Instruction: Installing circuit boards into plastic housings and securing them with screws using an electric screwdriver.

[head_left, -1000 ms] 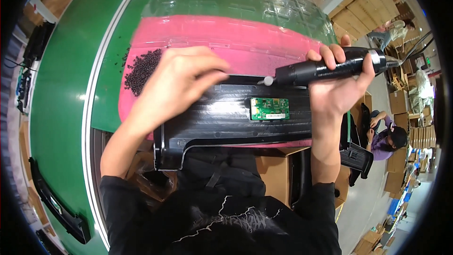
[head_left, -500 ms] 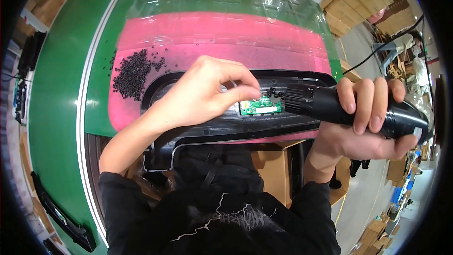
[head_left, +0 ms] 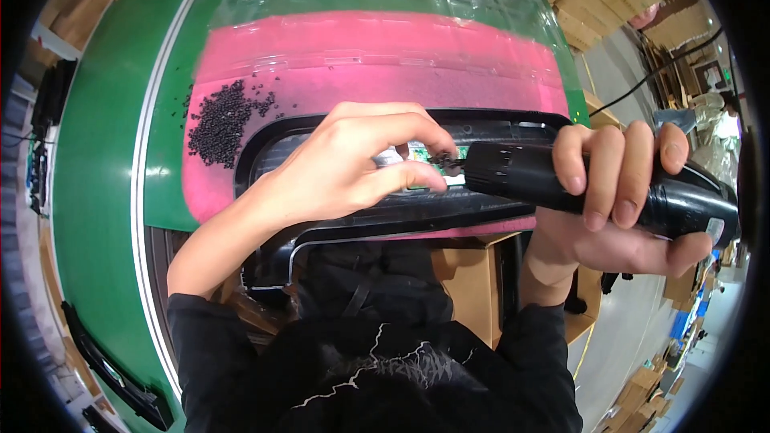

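My right hand (head_left: 622, 192) is wrapped round a black electric screwdriver (head_left: 513, 170), held level with its nose to the left. A clump of small black screws (head_left: 447, 163) sits at the nose, seemingly clinging to the bit, which I cannot make out. My left hand (head_left: 361, 156) reaches in from the left, thumb and forefinger apart on either side of the clump; whether they touch it is unclear. Beneath lies a green circuit board (head_left: 419, 152), partly covered by the fingers. It sits inside a long black plastic housing (head_left: 337, 223).
A pile of small black screws (head_left: 220, 124) lies at the left on the pink mat (head_left: 385, 84). Clear plastic sheeting (head_left: 377, 0) covers the far side of the green table (head_left: 104, 168). An open cardboard box (head_left: 465, 277) stands below the near edge. A black cable (head_left: 658, 76) hangs at the right.
The screwdriver has shifted slightly left with the screws at its nose. My left thumb and forefinger have spread apart and moved a little right, around the clump.
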Demonstrator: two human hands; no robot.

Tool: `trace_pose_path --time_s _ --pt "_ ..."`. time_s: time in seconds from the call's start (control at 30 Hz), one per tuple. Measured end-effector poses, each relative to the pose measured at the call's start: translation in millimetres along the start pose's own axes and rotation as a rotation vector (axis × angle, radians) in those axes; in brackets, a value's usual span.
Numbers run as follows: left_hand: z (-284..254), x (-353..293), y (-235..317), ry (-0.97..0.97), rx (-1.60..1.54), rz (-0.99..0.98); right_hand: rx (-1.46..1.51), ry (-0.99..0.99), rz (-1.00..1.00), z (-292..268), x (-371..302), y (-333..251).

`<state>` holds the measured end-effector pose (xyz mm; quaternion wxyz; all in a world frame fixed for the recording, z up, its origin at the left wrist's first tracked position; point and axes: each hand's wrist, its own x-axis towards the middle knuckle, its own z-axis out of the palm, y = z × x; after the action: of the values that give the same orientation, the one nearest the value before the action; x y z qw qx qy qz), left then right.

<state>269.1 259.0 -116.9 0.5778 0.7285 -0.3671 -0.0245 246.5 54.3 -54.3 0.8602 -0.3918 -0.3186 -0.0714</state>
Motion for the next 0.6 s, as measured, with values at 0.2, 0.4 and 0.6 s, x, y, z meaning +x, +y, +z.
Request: trace_pose_path --time_s 0.2,0.4,0.6 --pt "7 -12 -4 0.152 0.325 0.190 -0.051 -0.012 0.051 -7 -10 2" --pt "2 -11 1 0.072 0.284 -0.082 -0.295 -0.026 0.008 -44 -15 2" --pt "8 -19 -15 -0.095 0.332 -0.073 -0.361 0.105 0.137 -60 -16 14"
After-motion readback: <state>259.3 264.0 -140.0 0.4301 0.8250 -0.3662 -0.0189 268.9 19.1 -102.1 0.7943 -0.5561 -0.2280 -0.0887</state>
